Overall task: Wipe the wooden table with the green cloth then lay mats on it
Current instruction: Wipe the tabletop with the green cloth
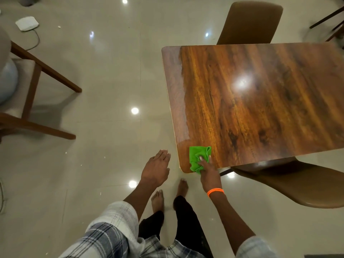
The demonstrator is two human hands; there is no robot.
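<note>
**Cloth at the table's near left corner**

Far left, a white device (27, 23) lies on the glossy tiled floor (104, 75) with a thin cable trailing from it. Nearer on that side stands a wooden chair frame (37, 79), its dark legs splayed over the tiles, with something pale and rounded beside it that I cannot make out.

Moving right, the person stands barefoot on the floor, one foot (157, 200) a little behind the other. The left hand (156, 169) hangs in the air just left of the table's corner, palm down, fingers straight and together, holding nothing and touching nothing. A pale checked sleeve (113, 220) covers that arm above the elbow.

The right hand (208, 169) is on the cloth (197, 158), fingers bent down into the bunched green fabric and pressing it on the table (260, 101) at its near left corner, close to the edge. An orange band (215, 191) circles that wrist. A duller strip runs along the table's left edge; the rest of the top gleams, with a lamp's reflection near the middle.

One brown chair (250, 23) is tucked in at the far side, another chair (297, 185) at the near right, its back partly under the tabletop. Dark furniture legs show at the far right corner.
</note>
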